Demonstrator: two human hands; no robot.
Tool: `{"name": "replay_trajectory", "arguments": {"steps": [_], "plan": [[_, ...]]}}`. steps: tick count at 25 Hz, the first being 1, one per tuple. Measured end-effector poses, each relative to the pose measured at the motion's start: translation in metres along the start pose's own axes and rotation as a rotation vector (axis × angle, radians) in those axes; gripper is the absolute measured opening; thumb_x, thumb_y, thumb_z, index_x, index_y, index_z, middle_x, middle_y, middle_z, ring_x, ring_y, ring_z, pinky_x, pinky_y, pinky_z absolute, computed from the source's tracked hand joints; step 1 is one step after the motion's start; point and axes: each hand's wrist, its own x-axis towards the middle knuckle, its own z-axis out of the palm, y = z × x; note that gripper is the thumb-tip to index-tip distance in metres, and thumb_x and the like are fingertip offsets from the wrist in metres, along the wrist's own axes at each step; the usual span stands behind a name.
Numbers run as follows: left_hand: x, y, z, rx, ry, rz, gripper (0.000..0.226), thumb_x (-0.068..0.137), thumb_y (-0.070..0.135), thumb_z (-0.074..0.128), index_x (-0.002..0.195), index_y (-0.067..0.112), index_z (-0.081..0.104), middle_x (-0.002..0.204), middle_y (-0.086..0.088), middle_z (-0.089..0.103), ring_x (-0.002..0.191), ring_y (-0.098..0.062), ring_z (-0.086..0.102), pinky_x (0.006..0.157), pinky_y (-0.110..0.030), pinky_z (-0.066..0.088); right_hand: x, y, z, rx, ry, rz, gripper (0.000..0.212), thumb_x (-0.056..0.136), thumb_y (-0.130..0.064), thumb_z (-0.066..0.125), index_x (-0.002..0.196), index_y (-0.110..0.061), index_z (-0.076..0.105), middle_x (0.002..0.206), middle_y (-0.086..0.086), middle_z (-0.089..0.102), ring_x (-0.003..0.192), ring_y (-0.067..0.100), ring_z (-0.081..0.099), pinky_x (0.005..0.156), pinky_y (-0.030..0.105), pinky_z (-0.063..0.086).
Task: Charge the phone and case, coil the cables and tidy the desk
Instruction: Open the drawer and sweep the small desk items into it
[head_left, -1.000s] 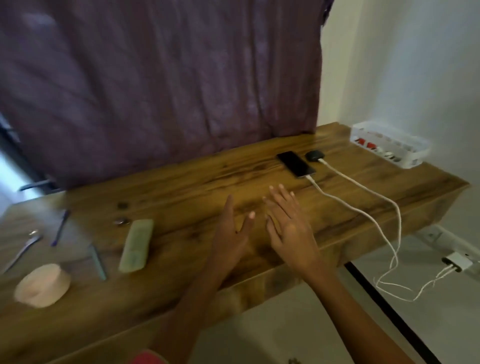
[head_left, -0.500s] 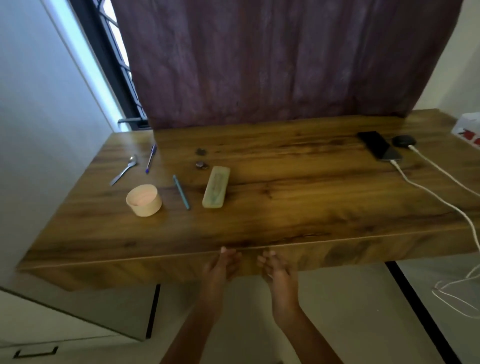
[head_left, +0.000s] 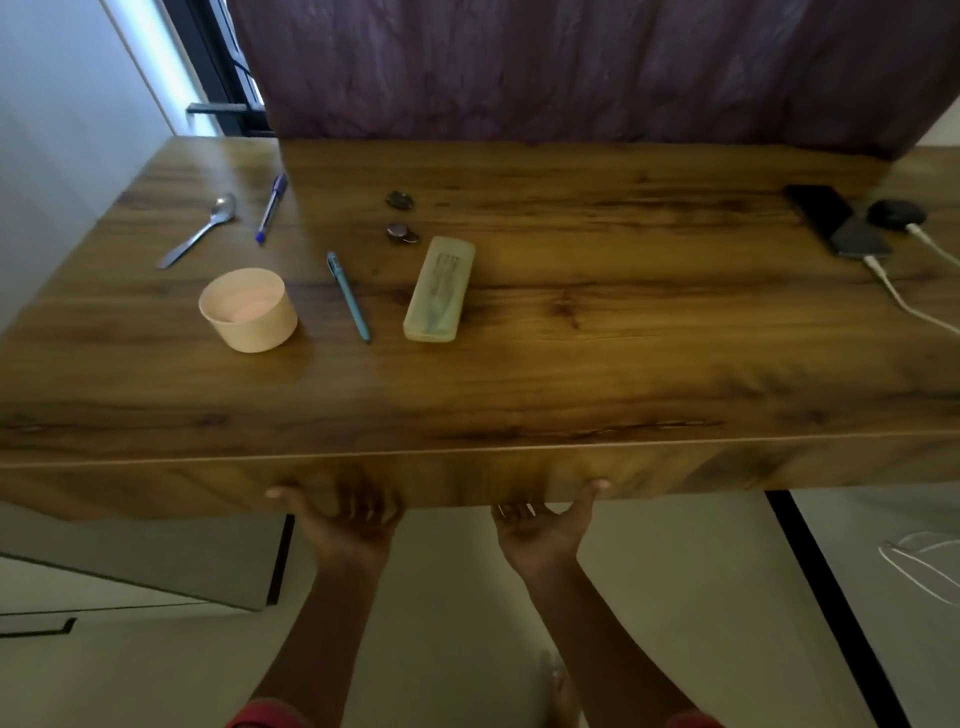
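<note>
Moved off the top to the near edge of the desk (head_left: 571, 364): left hand (head_left: 345, 519), right hand (head_left: 540, 525), thumbs spread on the front, other fingers blurred, grip indeterminable. Far right: phone (head_left: 836, 221), case (head_left: 896, 213), both on cables (head_left: 898, 293). Charging judged done; cup (head_left: 248, 309), spoon (head_left: 200, 228) at left untidied.

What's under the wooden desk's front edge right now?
The bare left hand and right hand grip the brown wooden desk from below, thumbs on its front face. Their fingertips are hidden beneath it.
</note>
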Motion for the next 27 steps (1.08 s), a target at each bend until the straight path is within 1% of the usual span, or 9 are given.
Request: {"name": "replay_trajectory", "arguments": {"steps": [3, 5, 9, 13, 15, 17, 19, 24, 27], "plan": [[0.007, 0.002, -0.005, 0.015, -0.026, 0.020, 0.086, 0.066, 0.082, 0.044, 0.130, 0.026, 0.034, 0.109, -0.001, 0.055, 0.101, -0.024, 0.057, 0.094, -0.056, 0.041, 0.006, 0.003, -0.003, 0.054, -0.001, -0.038, 0.114, 0.056, -0.080, 0.057, 0.140, -0.011, 0.025, 0.142, 0.019, 0.034, 0.131, 0.034, 0.036, 0.110, 0.048, 0.031], [0.008, 0.003, -0.009, 0.035, -0.038, 0.027, 0.090, 0.068, 0.080, 0.046, 0.138, 0.027, 0.027, 0.109, -0.002, 0.056, 0.101, -0.024, 0.058, 0.089, -0.052, 0.045, 0.008, 0.003, -0.005, 0.028, -0.012, -0.028, 0.113, 0.059, -0.080, 0.054, 0.141, -0.009, 0.023, 0.143, 0.020, 0.032, 0.134, 0.035, 0.032, 0.113, 0.048, 0.027], [0.007, 0.005, -0.012, 0.039, -0.050, 0.065, 0.084, 0.071, 0.077, 0.045, 0.135, 0.024, 0.032, 0.106, -0.002, 0.060, 0.097, -0.020, 0.061, 0.090, -0.046, 0.047, 0.007, 0.002, -0.009, -0.013, -0.022, -0.033, 0.118, 0.058, -0.083, 0.048, 0.143, -0.008, 0.020, 0.145, 0.021, 0.029, 0.135, 0.035, 0.031, 0.113, 0.048, 0.026], [-0.005, 0.002, -0.027, 0.012, -0.031, 0.049, 0.067, 0.073, 0.076, 0.045, 0.110, 0.021, 0.050, 0.086, -0.001, 0.066, 0.082, -0.015, 0.064, 0.084, -0.039, 0.049, -0.007, 0.006, -0.023, -0.035, 0.006, -0.042, 0.117, 0.063, -0.084, 0.042, 0.145, -0.006, 0.013, 0.150, 0.022, 0.021, 0.139, 0.035, 0.024, 0.115, 0.048, 0.022], [-0.014, 0.001, -0.040, 0.007, -0.035, 0.039, 0.078, 0.069, 0.078, 0.047, 0.122, 0.020, 0.046, 0.097, -0.004, 0.063, 0.090, -0.018, 0.063, 0.084, -0.039, 0.049, -0.020, 0.008, -0.033, -0.039, 0.004, -0.039, 0.115, 0.066, -0.083, 0.039, 0.145, -0.004, 0.012, 0.150, 0.022, 0.020, 0.139, 0.036, 0.023, 0.116, 0.047, 0.021], [-0.025, -0.001, -0.054, 0.037, -0.043, 0.027, 0.099, 0.056, 0.081, 0.051, 0.132, 0.019, 0.040, 0.114, -0.008, 0.057, 0.102, -0.023, 0.059, 0.087, -0.041, 0.049, -0.034, 0.010, -0.047, -0.047, -0.002, -0.034, 0.113, 0.067, -0.082, 0.038, 0.145, -0.003, 0.013, 0.150, 0.023, 0.021, 0.139, 0.036, 0.024, 0.116, 0.047, 0.021], [-0.037, -0.004, -0.072, 0.050, -0.065, 0.026, 0.108, 0.048, 0.081, 0.053, 0.136, 0.020, 0.038, 0.118, -0.009, 0.055, 0.103, -0.024, 0.059, 0.083, -0.042, 0.050, -0.048, 0.014, -0.063, -0.058, -0.007, -0.030, 0.113, 0.067, -0.082, 0.038, 0.144, -0.003, 0.014, 0.150, 0.023, 0.022, 0.139, 0.037, 0.024, 0.116, 0.048, 0.021], [-0.081, -0.011, -0.120, 0.044, -0.051, 0.052, 0.085, 0.071, 0.079, 0.042, 0.135, 0.022, 0.035, 0.118, -0.010, 0.054, 0.110, -0.026, 0.055, 0.094, -0.043, 0.046, -0.089, 0.022, -0.114, -0.068, -0.029, -0.014, 0.113, 0.069, -0.082, 0.036, 0.144, -0.001, 0.012, 0.151, 0.023, 0.018, 0.140, 0.037, 0.021, 0.115, 0.049, 0.019], [-0.110, -0.015, -0.152, 0.030, -0.044, 0.026, 0.093, 0.063, 0.081, 0.048, 0.131, 0.019, 0.044, 0.110, -0.007, 0.059, 0.102, -0.022, 0.059, 0.084, -0.040, 0.049, -0.118, 0.029, -0.146, -0.070, -0.043, -0.019, 0.113, 0.069, -0.082, 0.035, 0.145, -0.002, 0.011, 0.151, 0.023, 0.018, 0.139, 0.038, 0.021, 0.115, 0.049, 0.019]]}}
